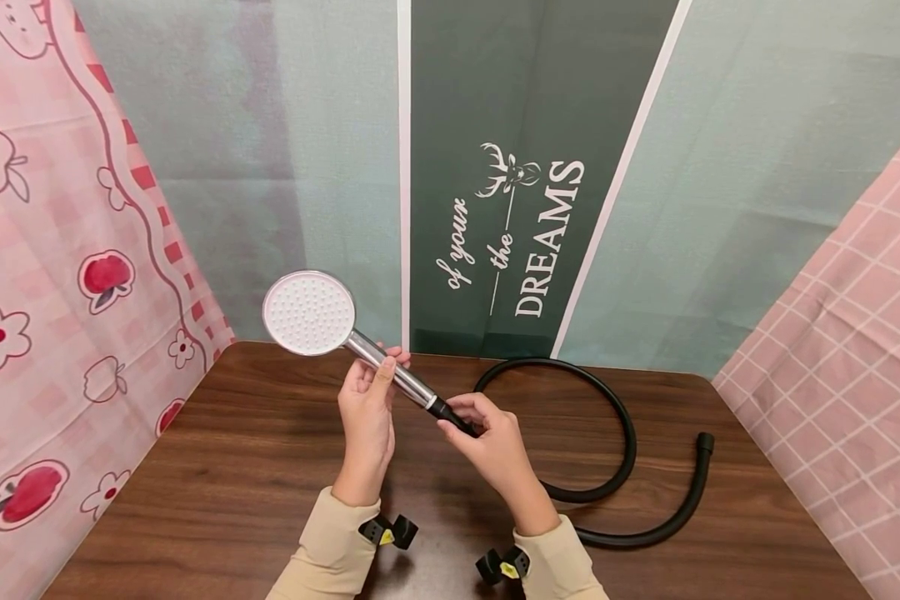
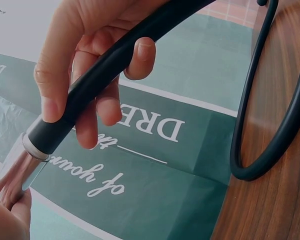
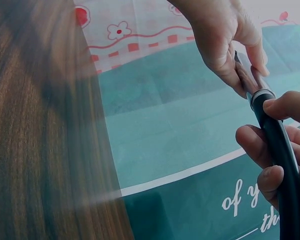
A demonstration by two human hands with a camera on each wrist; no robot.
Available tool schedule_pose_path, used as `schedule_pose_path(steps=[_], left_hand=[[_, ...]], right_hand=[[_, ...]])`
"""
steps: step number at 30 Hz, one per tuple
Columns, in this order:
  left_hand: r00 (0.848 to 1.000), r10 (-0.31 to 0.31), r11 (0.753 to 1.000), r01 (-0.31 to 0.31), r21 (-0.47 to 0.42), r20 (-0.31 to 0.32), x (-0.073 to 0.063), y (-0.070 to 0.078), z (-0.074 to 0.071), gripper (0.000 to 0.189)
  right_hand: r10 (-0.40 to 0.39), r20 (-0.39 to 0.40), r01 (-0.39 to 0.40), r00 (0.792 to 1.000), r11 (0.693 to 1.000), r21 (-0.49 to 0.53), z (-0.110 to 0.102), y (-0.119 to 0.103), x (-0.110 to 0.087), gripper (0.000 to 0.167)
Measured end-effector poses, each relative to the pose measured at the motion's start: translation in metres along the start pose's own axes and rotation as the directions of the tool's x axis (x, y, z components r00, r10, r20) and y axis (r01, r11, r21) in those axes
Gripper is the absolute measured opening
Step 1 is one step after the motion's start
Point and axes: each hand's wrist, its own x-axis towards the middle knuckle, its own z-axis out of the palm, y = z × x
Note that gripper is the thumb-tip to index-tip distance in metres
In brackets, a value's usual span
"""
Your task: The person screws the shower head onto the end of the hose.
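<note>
A round shower head (image 1: 309,312) with a white nozzle face and a chrome handle (image 1: 412,386) is held above the table, tilted down to the right. My left hand (image 1: 367,408) grips the chrome handle, thumb along its front. At the handle's lower end, my right hand (image 1: 491,437) holds the black hose (image 2: 105,65) by its end fitting. In the left wrist view the fitting (image 2: 45,135) meets the handle at a pale ring. The right wrist view shows the right fingers (image 3: 272,177) curled around the hose. How tightly the joint sits, I cannot tell.
The rest of the hose (image 1: 630,433) loops over the right side of the brown wooden table (image 1: 217,492), its free end (image 1: 705,443) pointing up. Green printed cloth (image 1: 457,100) hangs behind. Pink patterned cloths (image 1: 60,275) stand at both sides.
</note>
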Motion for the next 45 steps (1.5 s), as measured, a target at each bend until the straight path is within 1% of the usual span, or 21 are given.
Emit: schedule_pose_path(steps=[11,22,28,45], left_hand=[[1.0,-0.004,1.0,0.004,0.003,0.0,-0.0005,0.0002,-0.0011,0.026],[1.0,-0.009,1.0,0.009,0.0,0.004,0.0003,0.0005,-0.0009,0.024],[1.0,-0.008,1.0,0.008,-0.006,-0.001,0.0009,0.0011,-0.0004,0.023],[1.0,-0.01,1.0,0.01,-0.007,0.003,0.0002,0.0002,-0.001,0.021]], right_hand=[[0.042,-0.004,-0.042,0.999,0.999,-0.008,0.0006,-0.0027,0.0006,0.027],[-0.024,-0.013,0.024,1.0,1.0,-0.002,-0.0002,-0.0016,0.0009,0.024],[-0.031,-0.024,0.031,0.999,0.999,-0.009,0.0001,-0.0016,0.0013,0.023],[-0.066,-0.022,0.065,0.998,0.997,-0.036,-0.0011,-0.0007,0.0006,0.022]])
